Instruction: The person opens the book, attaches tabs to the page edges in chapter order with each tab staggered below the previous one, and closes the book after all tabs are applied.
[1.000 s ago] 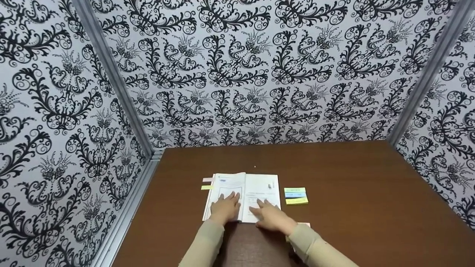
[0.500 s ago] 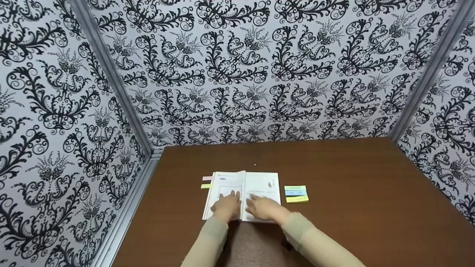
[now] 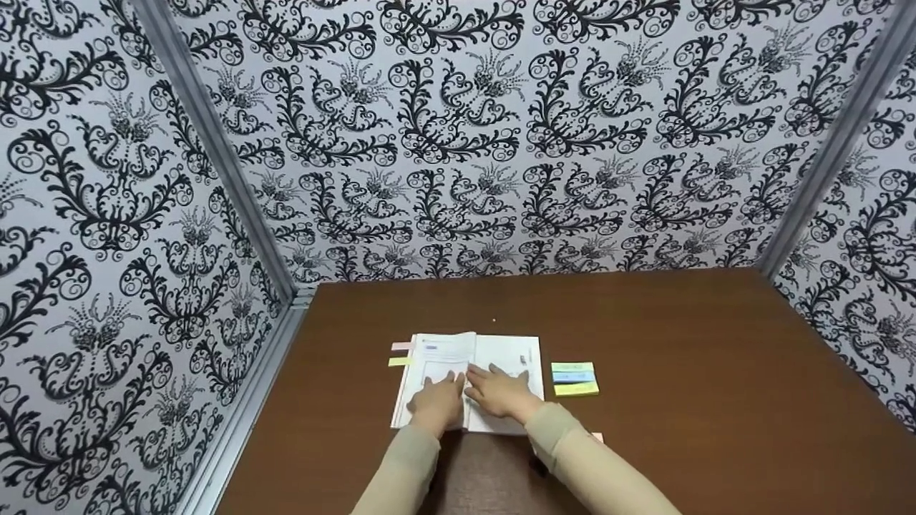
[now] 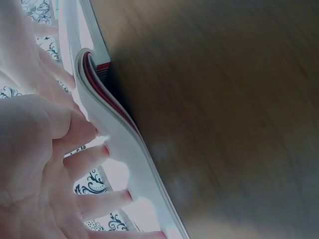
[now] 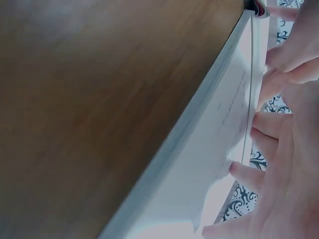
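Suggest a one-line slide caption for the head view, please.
A left hand and a right hand touch an open book, coloured sticky notes lying beside it on a brown table.

The open book (image 3: 509, 349) shows smooth white paper, matt from above, with bright glare in the wrist views. From it, thin paper-like tabs (image 3: 402, 346) jut at ten o'clock, and matt sticky notes (image 3: 575, 378), seemingly paper, lie at three o'clock. The desk (image 3: 687, 386) looks like smooth grained wood with a soft sheen. At four o'clock, the person's sleeve (image 3: 601, 465) is matt cloth; at nine, the rail (image 3: 250, 400) looks like grey metal.
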Demonstrator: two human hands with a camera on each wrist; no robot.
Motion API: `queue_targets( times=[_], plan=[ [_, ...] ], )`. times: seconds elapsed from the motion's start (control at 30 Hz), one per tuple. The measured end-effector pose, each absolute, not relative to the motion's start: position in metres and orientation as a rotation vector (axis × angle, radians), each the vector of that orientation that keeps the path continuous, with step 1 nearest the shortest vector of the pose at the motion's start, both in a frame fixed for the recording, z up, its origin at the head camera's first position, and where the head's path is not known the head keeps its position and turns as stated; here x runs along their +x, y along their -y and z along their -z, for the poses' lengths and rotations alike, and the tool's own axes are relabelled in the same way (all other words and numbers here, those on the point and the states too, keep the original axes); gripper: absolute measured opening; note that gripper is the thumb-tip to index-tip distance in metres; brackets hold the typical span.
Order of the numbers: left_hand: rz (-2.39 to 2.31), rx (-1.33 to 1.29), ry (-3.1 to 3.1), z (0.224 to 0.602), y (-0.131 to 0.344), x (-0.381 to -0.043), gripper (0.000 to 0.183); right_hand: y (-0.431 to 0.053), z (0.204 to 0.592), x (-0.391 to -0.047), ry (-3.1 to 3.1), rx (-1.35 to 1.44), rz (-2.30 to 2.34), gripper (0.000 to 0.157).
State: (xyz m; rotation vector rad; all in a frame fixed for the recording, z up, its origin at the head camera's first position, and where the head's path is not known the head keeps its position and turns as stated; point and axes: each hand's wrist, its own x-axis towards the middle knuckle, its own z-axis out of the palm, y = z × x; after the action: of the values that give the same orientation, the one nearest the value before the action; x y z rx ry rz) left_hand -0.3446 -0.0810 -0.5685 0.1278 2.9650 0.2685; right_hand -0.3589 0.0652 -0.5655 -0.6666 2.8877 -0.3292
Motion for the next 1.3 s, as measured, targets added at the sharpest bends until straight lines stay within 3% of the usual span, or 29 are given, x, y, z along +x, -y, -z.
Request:
queue_targets(
  times=[0.37, 0.63, 1.3],
  plan=[
    [-0.185, 0.168, -3.001, 0.568, 0.088, -0.345, 0.048, -0.055, 0.567, -0.378, -2.928, -0.545, 0.202, 0.056],
    [-0.201, 0.278, -3.011, 0.564, 0.085, -0.34, 0.06, -0.051, 0.573, -0.394, -2.964, -0.421, 0.199, 0.056],
    [-0.094, 0.292, -3.042, 0.567, 0.088, -0.339, 0.055, -0.046, 0.58, -0.427, -2.971, -0.396, 0.296, 0.057]
  ],
)
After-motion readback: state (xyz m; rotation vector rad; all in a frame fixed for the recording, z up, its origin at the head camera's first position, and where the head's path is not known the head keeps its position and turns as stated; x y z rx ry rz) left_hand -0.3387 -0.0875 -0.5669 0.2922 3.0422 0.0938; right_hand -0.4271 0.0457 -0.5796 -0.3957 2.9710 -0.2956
